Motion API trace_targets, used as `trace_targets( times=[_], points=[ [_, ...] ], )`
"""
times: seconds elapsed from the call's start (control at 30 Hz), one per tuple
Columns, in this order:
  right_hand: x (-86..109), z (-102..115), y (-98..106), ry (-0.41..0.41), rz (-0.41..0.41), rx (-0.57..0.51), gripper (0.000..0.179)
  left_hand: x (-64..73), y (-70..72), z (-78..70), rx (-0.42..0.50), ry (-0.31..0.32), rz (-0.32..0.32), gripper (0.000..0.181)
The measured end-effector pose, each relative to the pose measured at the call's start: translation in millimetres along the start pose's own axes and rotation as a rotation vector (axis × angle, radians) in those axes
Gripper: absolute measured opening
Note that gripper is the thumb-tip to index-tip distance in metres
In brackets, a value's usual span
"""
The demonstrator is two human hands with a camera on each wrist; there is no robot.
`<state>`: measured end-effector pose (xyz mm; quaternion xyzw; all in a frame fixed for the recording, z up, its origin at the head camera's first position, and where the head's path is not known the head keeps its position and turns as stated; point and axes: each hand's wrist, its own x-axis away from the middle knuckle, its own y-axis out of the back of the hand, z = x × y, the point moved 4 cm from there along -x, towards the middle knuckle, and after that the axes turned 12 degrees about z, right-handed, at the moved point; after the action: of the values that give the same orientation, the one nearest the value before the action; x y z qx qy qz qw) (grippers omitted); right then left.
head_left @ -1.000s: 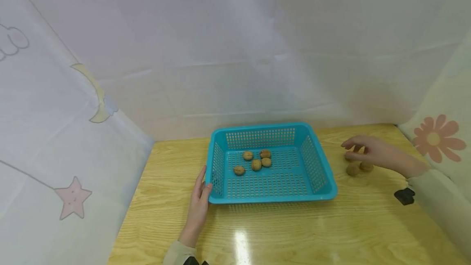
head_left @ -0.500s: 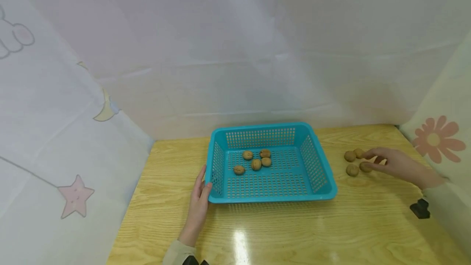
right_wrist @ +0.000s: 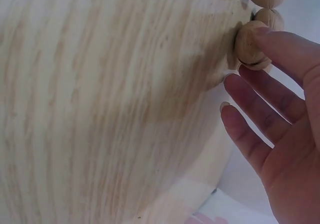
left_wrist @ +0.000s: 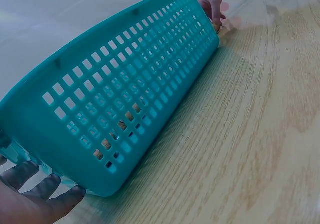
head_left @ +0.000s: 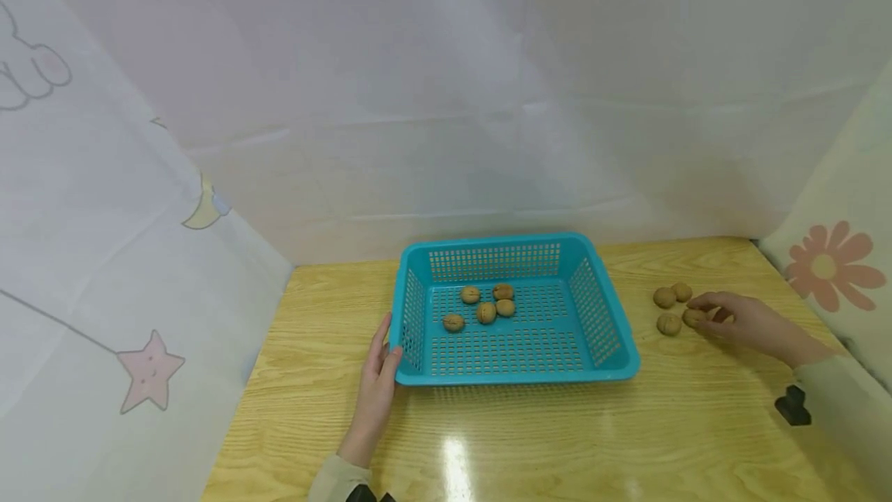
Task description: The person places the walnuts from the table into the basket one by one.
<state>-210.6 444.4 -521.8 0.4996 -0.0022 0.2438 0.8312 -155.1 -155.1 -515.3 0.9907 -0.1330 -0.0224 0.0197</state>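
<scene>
A blue plastic basket (head_left: 516,378) with perforated walls sits on the table, several walnuts (head_left: 485,312) lying on its floor. My left hand (head_left: 377,386) holds the basket's near left corner, thumb at the rim and fingers along the outer end wall; in the left wrist view its fingertips (left_wrist: 75,194) meet that wall. To the right of the basket, my right hand (head_left: 749,324) pinches a walnut (right_wrist: 250,44) between thumb and fingers, close over the table. Other walnuts (head_left: 669,324) lie just left of and behind these fingertips.
The wooden table (head_left: 530,448) runs back to a pale cloth backdrop (head_left: 446,138), with more printed cloth at the left and right sides. Light sleeves with dark wrist devices (head_left: 793,406) cover both forearms.
My right hand has moved right and nearer to me, from above the walnut group down to its right-hand walnut, and now pinches it. The left hand and basket stay put.
</scene>
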Motion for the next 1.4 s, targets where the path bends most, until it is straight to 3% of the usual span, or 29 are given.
trace_targets(
  times=[0.33,0.57,0.73,1.03,1.27,1.4],
  points=[
    [2.3,3.5,2.1,0.004,-0.044,0.041,0.033,-0.1,0.0,0.2,0.005,-0.003,-0.001,0.058],
    [8.0,30.5,16.4,0.116,-0.164,0.114,0.029,0.4,0.3,0.3,0.012,0.000,0.002,0.058],
    [8.0,52.6,25.2,0.160,-0.207,0.158,0.029,0.6,0.4,-0.4,0.007,0.003,0.001,0.057],
    [1.7,94.1,39.4,0.191,-0.188,0.164,0.029,0.6,-0.3,-0.9,0.004,0.007,0.002,0.058],
    [-9.7,121.5,48.6,0.288,-0.195,0.194,0.035,0.7,-1.2,-1.7,0.026,-0.029,0.009,0.058],
    [-16.1,138.9,53.3,0.282,-0.160,0.164,0.032,0.9,-1.1,-1.3,0.019,-0.030,0.010,0.058]
  ],
)
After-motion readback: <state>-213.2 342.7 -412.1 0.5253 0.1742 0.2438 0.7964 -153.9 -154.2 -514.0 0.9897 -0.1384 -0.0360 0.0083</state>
